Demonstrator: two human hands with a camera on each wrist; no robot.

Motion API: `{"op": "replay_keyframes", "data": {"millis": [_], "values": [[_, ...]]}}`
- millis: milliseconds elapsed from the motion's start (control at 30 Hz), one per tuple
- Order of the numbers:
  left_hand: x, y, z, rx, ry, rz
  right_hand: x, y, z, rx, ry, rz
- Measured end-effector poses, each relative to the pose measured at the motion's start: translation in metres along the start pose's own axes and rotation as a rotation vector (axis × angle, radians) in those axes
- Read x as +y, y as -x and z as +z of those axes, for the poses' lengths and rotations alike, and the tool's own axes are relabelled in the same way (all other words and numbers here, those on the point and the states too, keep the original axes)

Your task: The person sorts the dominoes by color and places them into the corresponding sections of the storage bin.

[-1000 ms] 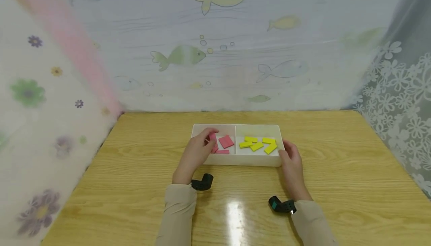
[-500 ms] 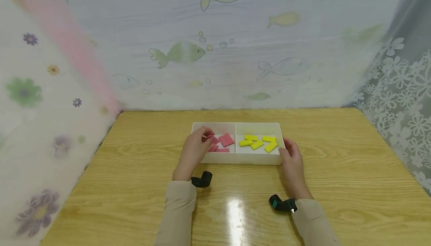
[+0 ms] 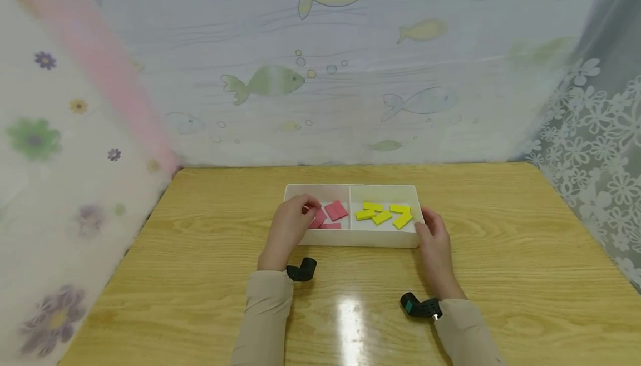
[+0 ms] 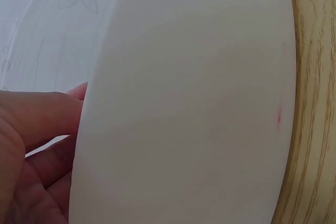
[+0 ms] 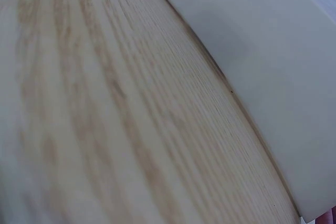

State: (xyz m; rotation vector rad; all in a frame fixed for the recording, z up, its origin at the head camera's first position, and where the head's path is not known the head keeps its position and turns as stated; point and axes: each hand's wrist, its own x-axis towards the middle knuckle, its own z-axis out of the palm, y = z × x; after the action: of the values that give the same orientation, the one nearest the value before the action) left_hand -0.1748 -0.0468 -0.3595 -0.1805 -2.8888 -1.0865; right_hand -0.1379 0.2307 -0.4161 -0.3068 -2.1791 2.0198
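A white two-compartment tray (image 3: 350,238) sits mid-table. Several pink tiles (image 3: 336,210) lie in its left half and several yellow tiles (image 3: 383,216) in its right half. My left hand (image 3: 292,224) reaches over the front left wall, and its curled fingertips pinch a pink tile (image 3: 317,219) at the near edge of the pile. My right hand (image 3: 433,233) grips the tray's right end, thumb at the front corner. The left wrist view shows the tray wall (image 4: 184,103) close up, with the left hand's fingers (image 4: 37,124) beyond its rim. The right wrist view shows only the tray wall (image 5: 273,51) and the table (image 5: 105,103).
The wooden table (image 3: 210,243) is walled in by printed curtains: fish at the back (image 3: 320,77), flowers on the left (image 3: 60,160), and lace on the right (image 3: 601,149). Black wrist cameras (image 3: 302,270) (image 3: 418,305) sit on beige sleeves.
The left hand's fingers have drawn back slightly toward the tray's front left, off the middle of the pink pile. The right hand has stayed at the tray's right end.
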Motion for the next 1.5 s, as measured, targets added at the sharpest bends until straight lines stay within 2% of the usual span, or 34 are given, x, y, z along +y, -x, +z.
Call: {"op": "replay_keyframes", "data": {"millis": [433, 633, 867, 1167, 1300, 1500], "values": [[-0.002, -0.002, 0.002, 0.011, -0.019, 0.019, 0.003, -0.001, 0.0, 0.001, 0.006, 0.006], [-0.001, -0.004, 0.005, 0.044, -0.05, 0.042, 0.001, -0.001, -0.001, 0.008, 0.02, 0.0], [0.001, -0.006, 0.006, 0.084, -0.093, 0.027, -0.001, -0.003, 0.0, 0.003, 0.018, -0.002], [0.001, -0.004, 0.01, 0.055, -0.141, -0.011, 0.0, 0.0, -0.002, -0.012, 0.038, 0.011], [0.002, -0.007, 0.015, 0.02, -0.201, -0.05, 0.0, -0.001, -0.003, -0.019, 0.042, -0.005], [0.006, -0.007, 0.017, -0.019, -0.36, -0.095, -0.002, -0.002, -0.001, -0.022, 0.033, -0.01]]}}
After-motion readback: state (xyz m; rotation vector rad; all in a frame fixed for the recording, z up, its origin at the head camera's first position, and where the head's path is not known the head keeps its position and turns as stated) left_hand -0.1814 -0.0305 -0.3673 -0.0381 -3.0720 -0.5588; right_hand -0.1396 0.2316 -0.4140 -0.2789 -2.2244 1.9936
